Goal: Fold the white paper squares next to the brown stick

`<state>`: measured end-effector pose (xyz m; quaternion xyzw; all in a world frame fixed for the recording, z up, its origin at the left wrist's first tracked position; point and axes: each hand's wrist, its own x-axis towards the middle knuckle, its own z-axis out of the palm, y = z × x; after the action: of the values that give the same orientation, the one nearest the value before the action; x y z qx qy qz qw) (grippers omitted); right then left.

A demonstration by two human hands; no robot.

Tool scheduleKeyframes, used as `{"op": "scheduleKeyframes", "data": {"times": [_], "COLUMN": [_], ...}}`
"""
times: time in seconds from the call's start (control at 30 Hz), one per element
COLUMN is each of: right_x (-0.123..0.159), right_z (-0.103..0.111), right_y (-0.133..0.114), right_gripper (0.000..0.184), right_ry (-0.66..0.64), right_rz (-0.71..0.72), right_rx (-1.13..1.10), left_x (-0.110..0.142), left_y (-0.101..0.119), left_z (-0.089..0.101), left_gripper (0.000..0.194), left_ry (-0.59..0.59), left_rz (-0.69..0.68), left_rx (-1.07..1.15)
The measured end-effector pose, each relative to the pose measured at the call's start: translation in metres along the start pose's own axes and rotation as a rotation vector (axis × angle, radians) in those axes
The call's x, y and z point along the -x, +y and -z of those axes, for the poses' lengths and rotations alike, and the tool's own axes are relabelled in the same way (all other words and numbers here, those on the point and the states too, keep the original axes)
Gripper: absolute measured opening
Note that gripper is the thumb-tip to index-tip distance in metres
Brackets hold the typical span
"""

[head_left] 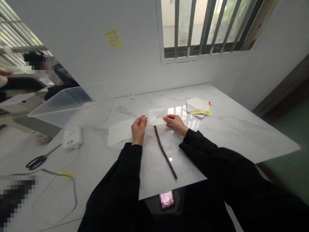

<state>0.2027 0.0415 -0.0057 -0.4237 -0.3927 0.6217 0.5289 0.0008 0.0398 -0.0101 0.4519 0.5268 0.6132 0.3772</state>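
On pale marbled surface (231, 129), white envelope (156, 118) is near middle; near edge runs just below lower end of brown stick (164, 154). Surface stretches wide toward right corner; paper stack (198, 107) lies beyond right hand (177, 124), flat paper (119, 132) beside left hand (138, 129). Stick's upper end meets envelope's lower edge; cannot tell if it continues beneath. Right hand pinches envelope's right side. Left hand points upward, fingers curled just beside left side; cannot tell if fully closed.
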Motion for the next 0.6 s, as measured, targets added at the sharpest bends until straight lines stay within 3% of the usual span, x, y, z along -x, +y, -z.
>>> {"op": "scheduleKeyframes", "data": {"times": [0.1,0.3,0.6], "right_x": [0.000,0.001,0.003], "right_z": [-0.002,-0.005,-0.008], "right_y": [0.003,0.006,0.007], "right_gripper": [0.046,0.040,0.034], "right_ry": [-0.030,-0.090,-0.101], "right_rz": [0.045,0.090,0.105], "right_rx": [0.042,0.127,0.157], "left_x": [0.004,0.016,0.021], "left_y": [0.005,0.013,0.011], "left_z": [-0.004,-0.010,-0.015], "left_gripper": [0.061,0.065,0.053], "left_ry": [-0.043,-0.176,-0.168], "left_rz": [0.095,0.115,0.172], "left_rx": [0.087,0.101,0.223]}}
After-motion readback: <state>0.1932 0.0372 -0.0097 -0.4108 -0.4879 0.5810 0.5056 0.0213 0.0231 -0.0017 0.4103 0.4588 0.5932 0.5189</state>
